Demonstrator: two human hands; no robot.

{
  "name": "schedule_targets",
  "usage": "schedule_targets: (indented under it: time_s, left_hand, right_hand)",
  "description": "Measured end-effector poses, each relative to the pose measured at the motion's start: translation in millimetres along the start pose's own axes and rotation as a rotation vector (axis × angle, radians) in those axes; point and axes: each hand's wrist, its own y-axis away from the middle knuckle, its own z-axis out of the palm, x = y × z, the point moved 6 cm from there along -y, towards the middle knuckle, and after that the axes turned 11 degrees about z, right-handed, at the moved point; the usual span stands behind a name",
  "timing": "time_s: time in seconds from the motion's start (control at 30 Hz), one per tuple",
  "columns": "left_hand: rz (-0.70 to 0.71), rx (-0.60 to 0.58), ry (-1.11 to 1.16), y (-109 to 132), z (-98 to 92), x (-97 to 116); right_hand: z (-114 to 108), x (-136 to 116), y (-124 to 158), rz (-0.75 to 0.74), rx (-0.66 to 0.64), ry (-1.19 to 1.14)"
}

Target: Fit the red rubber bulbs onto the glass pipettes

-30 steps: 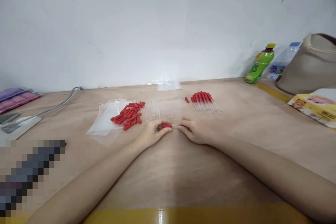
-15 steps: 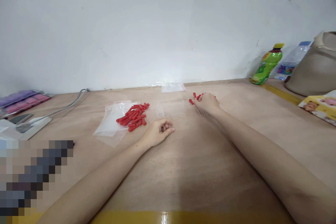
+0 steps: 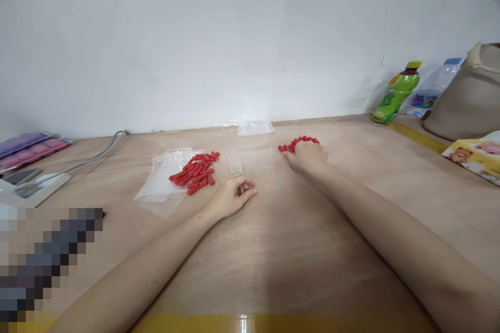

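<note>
My left hand (image 3: 233, 196) rests on the table with fingers loosely curled and the thumb apart; nothing shows in it. Just beyond it lie clear glass dropper tubes (image 3: 255, 161), side by side. To their left, a loose pile of red rubber bulbs (image 3: 195, 171) lies partly on clear plastic bags (image 3: 154, 182). My right hand (image 3: 310, 157) lies low over a row of droppers with red bulbs (image 3: 307, 140), thumb stretched out to the left beside the row's end. Most of its fingers and the glass stems are hidden under the hand.
Against the wall lies a small clear bag (image 3: 255, 128). At right stand a green bottle (image 3: 397, 92), a water bottle (image 3: 433, 88), a beige bag (image 3: 464, 99) and a yellow pack (image 3: 474, 158). Grey cable (image 3: 101, 157) and purple-pink packs (image 3: 35, 150) are at left.
The red-bulbed droppers at the right, scattered before, now lie in a neater row. My right hand has shifted slightly, thumb out over their left end. My left hand stays put.
</note>
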Motion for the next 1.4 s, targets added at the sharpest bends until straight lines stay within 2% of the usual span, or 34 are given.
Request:
schedule_targets:
  time_s: [0.1, 0.33, 0.53, 0.67, 0.73, 0.8, 0.83, 0.93, 1.07, 1.2, 1.4]
  left_hand:
    - [0.003, -0.002, -0.008, -0.6, -0.2, 0.8]
    - [0.018, -0.011, -0.028, -1.2, -0.1, 1.3]
    - [0.033, -0.01, -0.017, -0.9, 0.8, 0.1]
    - [0.06, 0.033, -0.046, 1.8, -1.0, 2.1]
    - [0.092, 0.108, -0.136, 4.4, -7.1, 4.2]
    - [0.12, 0.186, -0.291, 7.6, -17.0, 5.1]
    - [0.123, 0.208, -0.384, 8.9, -22.8, 4.3]
    - [0.073, 0.197, -0.656, 10.3, -42.5, -6.2]
    - [-0.1, 0.178, -0.889, 10.8, -75.5, -30.1]
    - [-0.238, 0.097, -0.834, 12.1, -91.2, -49.9]
    - [-0.249, 0.065, -0.8, 11.8, -86.1, -56.6]
  right_hand:
    - [-0.5, -12.9, 6.5, -0.016, 0.039, -0.011]
    - [21.5, -44.5, 7.9, 0.015, -0.143, -0.034]
    - [25.9, -50.1, 1.1, 0.027, -0.178, -0.027]
    - [23.5, -48.4, 15.7, -0.006, -0.108, -0.039]
    - [19.4, -46.7, 28.0, -0.068, -0.003, -0.068]
    - [11.8, -45.6, 43.1, -0.22, 0.158, -0.135]
    - [10.1, -43.5, 50.6, -0.303, 0.194, -0.178]
    - [9.0, -28.5, 67.1, -0.488, 0.172, -0.327]
    - [1.7, 0.2, 80.4, -0.582, 0.205, -0.428]
    - [-4.1, 12.9, 88.3, -0.619, 0.2, -0.412]
    - [-5.3, 7.6, 89.3, -0.667, 0.137, -0.395]
